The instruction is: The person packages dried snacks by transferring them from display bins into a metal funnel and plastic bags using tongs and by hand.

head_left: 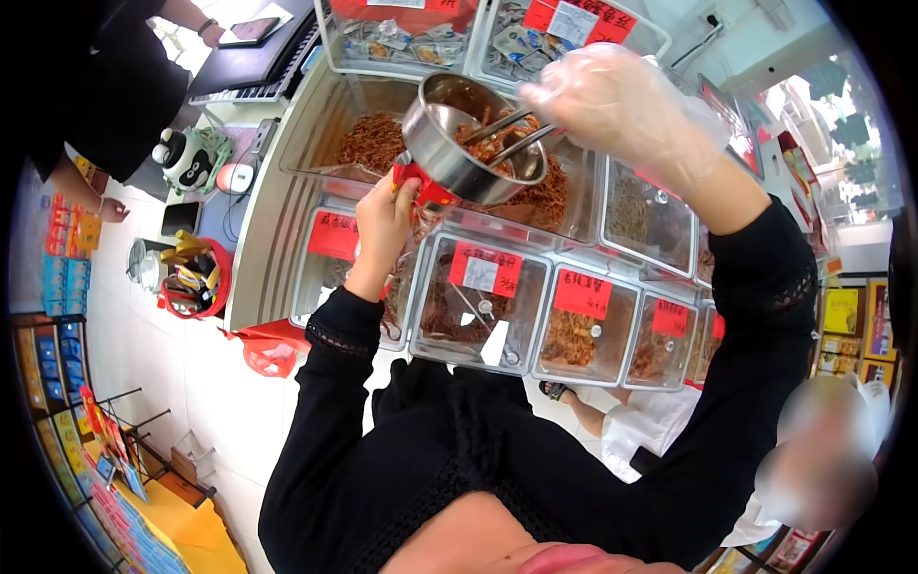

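Observation:
My left hand (382, 225) is closed at the side of a round stainless steel bowl (449, 170), gripping a red-and-yellow packet (430, 191) against it. The bowl is tilted and contains orange-brown shredded food (481, 148). In a clear plastic glove, my right hand (593, 96) is closed on metal tongs (521, 143), whose tips reach into the bowl. Beneath lies an open clear bin with more of the same shreds (371, 142). The bowl hides part of that bin.
Lidded clear boxes (483, 311) with red labels line the near side; boxes of small packets (406, 48) stand behind. At left are a red container of tools (196, 282) and a person in black (115, 96). Another person in white (650, 421) is close at right.

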Motion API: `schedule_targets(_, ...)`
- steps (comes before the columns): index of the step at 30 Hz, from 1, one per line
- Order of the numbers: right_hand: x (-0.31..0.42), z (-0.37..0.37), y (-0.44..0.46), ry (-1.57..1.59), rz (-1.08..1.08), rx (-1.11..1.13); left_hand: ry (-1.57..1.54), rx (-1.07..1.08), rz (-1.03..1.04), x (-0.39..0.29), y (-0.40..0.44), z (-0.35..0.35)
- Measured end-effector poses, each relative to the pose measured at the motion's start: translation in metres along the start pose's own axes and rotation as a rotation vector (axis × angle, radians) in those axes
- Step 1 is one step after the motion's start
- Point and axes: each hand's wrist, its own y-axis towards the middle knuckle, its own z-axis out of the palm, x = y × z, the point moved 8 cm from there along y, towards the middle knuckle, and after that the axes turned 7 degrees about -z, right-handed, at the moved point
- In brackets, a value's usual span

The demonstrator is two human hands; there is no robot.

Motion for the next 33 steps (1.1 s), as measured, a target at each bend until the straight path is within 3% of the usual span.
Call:
schedule_targets(3,0.029,0.001,0.034,0.052,-0.131,-0.121,-0.162,0.007,-0.055,0.011,-0.014,-0.008)
schedule_targets(6,0.054,0.025,0.057,0.071,-0.179,0.123,-0.257,0.015,-0.015,0.010,-0.032,-0.017)
schedule_targets(8,0.071,0.028,0.064,-0.076,-0.249,0.328,-0.291,0.026,-0.017,0.019,-0.040,-0.018)
schedule_targets(9,0.070,0.024,0.063,-0.075,-0.254,0.329,-0.322,0.041,-0.018,0.023,-0.045,-0.018)
schedule_targets(11,0.060,-0.008,0.052,0.010,-0.207,0.064,-0.370,0.073,-0.031,0.036,-0.053,-0.020)
schedule_targets(14,0.050,-0.049,0.040,-0.107,-0.192,0.084,-0.633,0.114,-0.166,0.055,-0.067,-0.020)
schedule_targets(16,0.040,-0.067,0.037,-0.311,-0.035,0.331,-0.691,0.116,-0.210,0.061,-0.075,-0.021)
schedule_targets(19,0.038,-0.104,0.034,-0.329,-0.058,0.210,-0.737,0.113,-0.248,0.070,-0.083,-0.022)
schedule_targets(21,0.046,-0.103,0.038,-0.334,-0.055,0.241,-0.823,0.067,-0.108,0.058,-0.084,-0.026)
schedule_targets(25,0.088,-0.073,0.057,-0.293,-0.217,0.202,-0.845,-0.032,-0.041,0.024,-0.083,-0.039)
schedule_targets(27,0.109,-0.045,0.070,-0.277,-0.250,0.264,-0.936,-0.021,-0.070,0.018,-0.084,-0.038)
schedule_targets(30,0.125,-0.019,0.079,-0.260,-0.297,0.358,-0.837,0.048,-0.043,0.018,-0.080,-0.029)
schedule_targets(33,0.105,-0.044,0.064,-0.117,-0.223,0.213,-0.881,0.156,-0.187,0.022,-0.075,-0.026)
